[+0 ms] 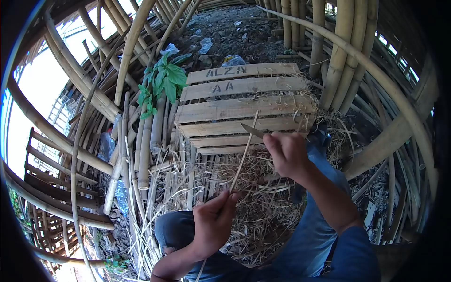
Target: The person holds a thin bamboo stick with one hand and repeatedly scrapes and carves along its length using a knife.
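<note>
My left hand (213,218) is closed around a thin bamboo strip (244,157), which slants up and away from my fist toward the wooden crate. In my right hand (284,152) is a knife (252,130), its handle hidden in my fist. The blade points left and lies across the upper part of the strip; whether it touches cannot be told. Just beyond both hands stands the slatted wooden crate (225,110) with dark stencilled letters. Curled shavings (263,207) cover the ground beneath my hands and lie on the crate's right side.
Bamboo poles (345,56) rise at the right, and a long curved pole (371,66) arches over that side. More poles (94,103) lean at the left beside a green leafy plant (169,77). Pale split strips (144,239) lie by my left knee (174,228).
</note>
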`<state>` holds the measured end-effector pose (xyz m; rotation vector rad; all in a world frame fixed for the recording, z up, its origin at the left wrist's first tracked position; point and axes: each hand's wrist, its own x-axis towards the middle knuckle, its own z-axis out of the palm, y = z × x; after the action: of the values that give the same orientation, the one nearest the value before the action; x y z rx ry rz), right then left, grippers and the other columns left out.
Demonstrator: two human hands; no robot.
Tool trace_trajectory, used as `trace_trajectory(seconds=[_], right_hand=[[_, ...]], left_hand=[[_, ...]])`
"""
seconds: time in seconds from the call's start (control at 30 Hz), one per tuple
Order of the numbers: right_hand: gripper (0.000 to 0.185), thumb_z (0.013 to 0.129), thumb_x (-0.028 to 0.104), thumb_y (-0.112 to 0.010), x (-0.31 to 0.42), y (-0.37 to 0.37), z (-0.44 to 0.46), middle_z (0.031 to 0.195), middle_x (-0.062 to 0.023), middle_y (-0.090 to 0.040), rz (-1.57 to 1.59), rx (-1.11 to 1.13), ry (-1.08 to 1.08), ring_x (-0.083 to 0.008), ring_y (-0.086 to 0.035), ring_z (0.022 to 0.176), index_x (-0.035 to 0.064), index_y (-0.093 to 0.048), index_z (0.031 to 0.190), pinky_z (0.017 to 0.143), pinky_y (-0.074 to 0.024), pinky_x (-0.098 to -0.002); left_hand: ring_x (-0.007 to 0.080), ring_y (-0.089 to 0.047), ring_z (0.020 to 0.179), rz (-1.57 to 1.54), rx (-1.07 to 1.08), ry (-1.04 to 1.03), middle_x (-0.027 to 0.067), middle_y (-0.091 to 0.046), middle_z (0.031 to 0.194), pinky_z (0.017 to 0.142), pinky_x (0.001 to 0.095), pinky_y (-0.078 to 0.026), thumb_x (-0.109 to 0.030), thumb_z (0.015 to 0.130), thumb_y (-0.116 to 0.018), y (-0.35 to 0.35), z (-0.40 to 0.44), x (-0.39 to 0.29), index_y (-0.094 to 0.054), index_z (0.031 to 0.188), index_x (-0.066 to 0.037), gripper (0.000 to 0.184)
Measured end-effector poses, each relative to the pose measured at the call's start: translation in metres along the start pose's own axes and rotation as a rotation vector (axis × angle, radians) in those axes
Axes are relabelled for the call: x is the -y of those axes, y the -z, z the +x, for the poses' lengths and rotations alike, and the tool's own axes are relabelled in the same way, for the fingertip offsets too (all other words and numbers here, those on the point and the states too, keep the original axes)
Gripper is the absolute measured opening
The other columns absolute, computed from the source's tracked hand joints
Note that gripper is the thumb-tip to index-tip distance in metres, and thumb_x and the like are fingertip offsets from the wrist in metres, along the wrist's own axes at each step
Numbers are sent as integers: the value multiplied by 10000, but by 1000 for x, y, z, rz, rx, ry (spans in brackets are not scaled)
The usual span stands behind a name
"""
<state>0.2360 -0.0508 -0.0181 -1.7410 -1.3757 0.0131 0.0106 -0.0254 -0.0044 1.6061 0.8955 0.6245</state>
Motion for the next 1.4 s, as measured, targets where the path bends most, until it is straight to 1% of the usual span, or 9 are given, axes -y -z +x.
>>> trace_trajectory(seconds=[0.13,0.37,0.5,0.67,0.77,0.9,1.07,1.2,1.4], right_hand=[[489,931,406,-463,18,-21,-29,446,-91,-516,-35,48,239,-272,-586,426,76,-586,591,412,-455,-374],[530,952,419,-413,3,-6,-9,416,-76,-483,78,119,-48,-255,-545,380,76,-576,583,385,-427,-386],[552,954,449,-395,4,-22,-21,411,-68,-483,5,0,268,-236,-528,351,80,-566,581,364,-412,-376],[530,954,428,-402,-21,-15,-6,410,-80,-480,108,93,-46,-245,-544,372,80,-564,588,382,-418,-376],[541,963,413,-381,3,-32,-25,406,-92,-473,3,-38,278,-265,-552,391,73,-568,586,403,-419,-395],[507,946,391,-419,-13,-7,3,433,-114,-492,10,55,-89,-297,-559,414,62,-567,590,421,-429,-412],[527,958,399,-394,4,-26,-18,429,-95,-503,-113,-60,288,-279,-558,408,56,-586,608,421,-440,-395],[537,964,409,-370,-19,-3,7,428,-77,-511,-89,9,-44,-253,-571,413,69,-590,611,411,-438,-382],[550,963,437,-352,-8,-14,-8,442,-84,-523,-57,-19,150,-243,-554,393,84,-599,621,405,-421,-387]], left_hand=[[5,-396,549,-73,39,55,-39,-499,608,463,192,-320,-105,933,-563,0,2,3,-660,980,42,183],[0,-403,508,-23,85,83,-51,-501,584,448,176,-306,-133,940,-554,-1,3,-6,-653,961,40,201],[-11,-348,538,-98,91,165,-79,-446,602,447,183,-262,-138,953,-539,1,1,-8,-650,1000,49,223],[7,-390,474,-135,102,195,-49,-472,554,422,182,-295,-136,938,-559,-1,0,-6,-658,956,38,201],[9,-397,471,-183,81,248,-46,-472,553,418,183,-294,-146,940,-558,1,3,-11,-656,955,39,209],[8,-395,467,-125,69,169,-46,-474,555,414,183,-292,-148,942,-555,2,1,-8,-653,949,40,212],[6,-390,456,-148,63,176,-48,-475,550,412,181,-292,-138,944,-548,3,2,-3,-657,958,38,208],[-22,-331,514,-78,91,136,-87,-426,582,427,182,-226,-142,955,-538,3,-2,-3,-632,885,33,211],[-20,-323,532,-87,81,167,-88,-419,592,436,182,-224,-136,953,-541,2,-1,-6,-639,897,46,215]])
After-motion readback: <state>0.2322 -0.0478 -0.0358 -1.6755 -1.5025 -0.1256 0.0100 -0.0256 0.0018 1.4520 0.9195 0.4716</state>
